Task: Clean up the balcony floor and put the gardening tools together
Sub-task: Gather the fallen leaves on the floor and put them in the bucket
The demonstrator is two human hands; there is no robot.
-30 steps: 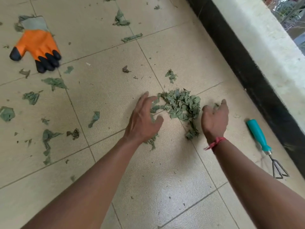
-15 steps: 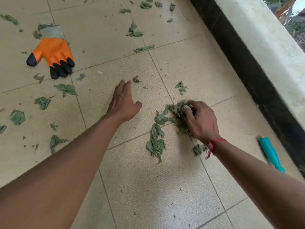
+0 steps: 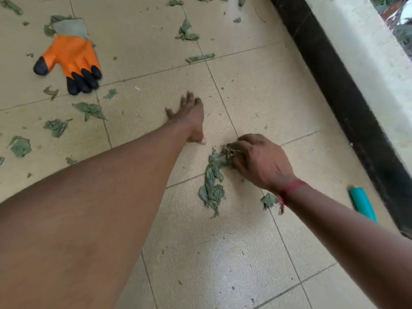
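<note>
Crumpled green leaf scraps [image 3: 211, 190] lie in a small heap on the beige tiled floor [image 3: 223, 264], across a grout line. Many more are strewn over the tiles to the left and further off. The right hand [image 3: 260, 161] has its fingers curled into the top of the heap, clamped on a clump. The left hand [image 3: 189, 117] lies flat on the tile just beside it, fingers straight, holding nothing.

Such scraps should be nearly weightless, soft and brittle (apt to crumble or slip between fingers), so scooping from underneath with both palms probably suits them better than pinching.

An orange rubber glove with black fingertips and a grey cuff [image 3: 69, 55] lies well apart at upper left, likely limp enough to lift anywhere. A teal plastic tool handle [image 3: 362, 205] beside the black skirting [image 3: 345, 97] offers an obvious firm grip.
</note>
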